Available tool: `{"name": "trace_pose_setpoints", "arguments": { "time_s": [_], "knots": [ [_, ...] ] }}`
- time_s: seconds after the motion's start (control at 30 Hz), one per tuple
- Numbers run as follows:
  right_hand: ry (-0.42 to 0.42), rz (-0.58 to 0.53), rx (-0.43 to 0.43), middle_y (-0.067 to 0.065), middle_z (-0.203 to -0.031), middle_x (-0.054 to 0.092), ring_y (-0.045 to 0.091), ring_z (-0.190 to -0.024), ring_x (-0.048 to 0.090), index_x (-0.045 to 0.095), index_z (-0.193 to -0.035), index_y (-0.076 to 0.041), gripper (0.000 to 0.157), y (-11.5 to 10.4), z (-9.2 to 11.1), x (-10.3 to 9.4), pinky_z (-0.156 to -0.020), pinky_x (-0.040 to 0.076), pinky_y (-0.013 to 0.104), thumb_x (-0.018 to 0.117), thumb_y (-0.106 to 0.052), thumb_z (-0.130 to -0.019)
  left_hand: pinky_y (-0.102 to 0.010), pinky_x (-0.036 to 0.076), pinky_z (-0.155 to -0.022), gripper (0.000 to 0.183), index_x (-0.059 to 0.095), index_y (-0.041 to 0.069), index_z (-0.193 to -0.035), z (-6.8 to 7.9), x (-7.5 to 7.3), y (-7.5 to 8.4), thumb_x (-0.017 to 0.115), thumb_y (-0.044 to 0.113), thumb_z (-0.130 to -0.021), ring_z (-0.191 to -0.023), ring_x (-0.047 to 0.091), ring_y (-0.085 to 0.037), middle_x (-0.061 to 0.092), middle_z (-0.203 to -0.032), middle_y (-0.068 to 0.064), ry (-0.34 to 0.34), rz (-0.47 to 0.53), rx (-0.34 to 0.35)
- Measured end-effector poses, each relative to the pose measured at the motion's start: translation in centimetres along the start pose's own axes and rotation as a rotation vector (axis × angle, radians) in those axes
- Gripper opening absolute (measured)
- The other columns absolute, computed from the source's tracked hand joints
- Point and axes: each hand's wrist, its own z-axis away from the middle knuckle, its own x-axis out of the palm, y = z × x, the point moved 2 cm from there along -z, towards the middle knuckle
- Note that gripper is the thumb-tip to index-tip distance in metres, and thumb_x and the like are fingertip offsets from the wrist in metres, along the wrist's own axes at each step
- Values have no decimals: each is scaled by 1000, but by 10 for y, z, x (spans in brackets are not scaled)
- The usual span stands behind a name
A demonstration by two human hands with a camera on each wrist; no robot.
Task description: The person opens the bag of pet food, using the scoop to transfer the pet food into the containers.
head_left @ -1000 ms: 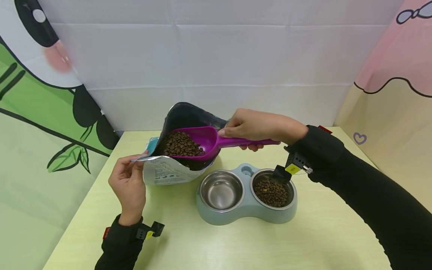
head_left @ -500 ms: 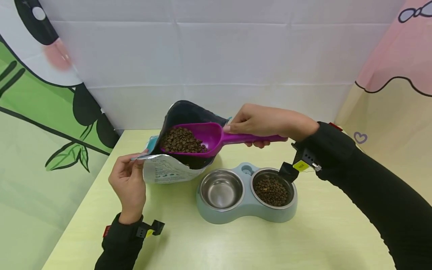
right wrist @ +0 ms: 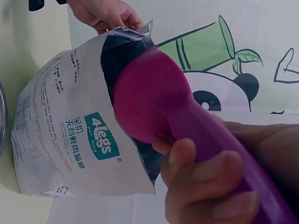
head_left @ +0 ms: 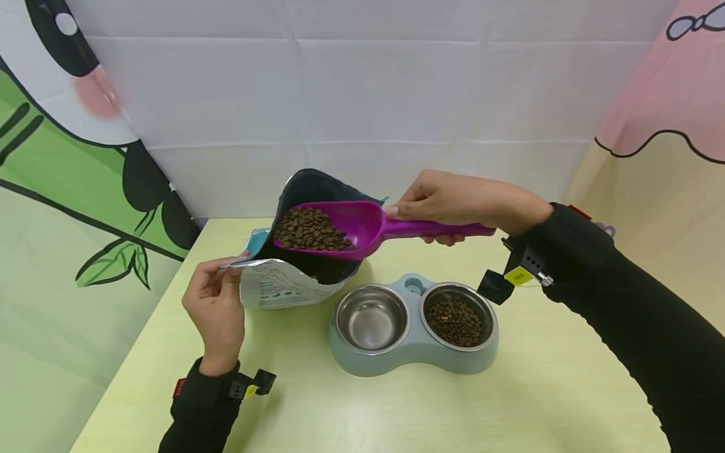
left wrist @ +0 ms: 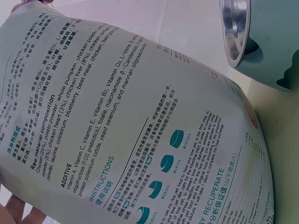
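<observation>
My right hand [head_left: 453, 201] grips the handle of a purple scoop [head_left: 359, 220], its fingers curled under it in the right wrist view. Brown kibble [head_left: 311, 229] fills the front part of the scoop, which lies level across the mouth of an open pet food bag [head_left: 289, 286]. With thumb and fingers my left hand [head_left: 218, 308] pinches the bag's near left edge. The bag's printed side fills most of the left wrist view, and its dark lining shows behind the scoop. More kibble lies inside the bag, partly hidden by the scoop.
In front of the bag stands a blue-grey double bowl stand [head_left: 413, 352]. Its left steel bowl [head_left: 372, 319] is bare inside; its right bowl [head_left: 459, 316] holds kibble. A white sheet [head_left: 362, 94] hangs behind the pale yellow table [head_left: 351, 415].
My right hand has moved right and slightly up, drawing the loaded scoop partway out toward the bag's right edge. My left hand and the bag have stayed nearly still.
</observation>
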Motion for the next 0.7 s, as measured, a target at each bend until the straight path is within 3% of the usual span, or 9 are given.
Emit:
{"name": "trace_pose_setpoints", "arguments": {
  "time_s": [0.4, 0.7],
  "knots": [
    [-5, -8, -6, 14, -64, 51, 17, -46, 44, 63, -89, -9, 33, 3, 7, -4, -44, 41, 26, 42, -33, -96, -24, 45, -86, 13, 57, -10, -94, -1, -1, -1, 57, -2, -83, -89, 62, -20, 62, -90, -12, -3, 7, -9],
    [11, -10, 5, 13, -62, 50, 18, -46, 44, 64, -90, -9, 31, 5, 13, -8, -44, 42, 27, 44, -33, -95, -24, 46, -84, 12, 55, -12, -91, -1, 0, -1, 58, -4, -83, -88, 62, -20, 63, -87, -10, 12, 74, -5]
  ]
}}
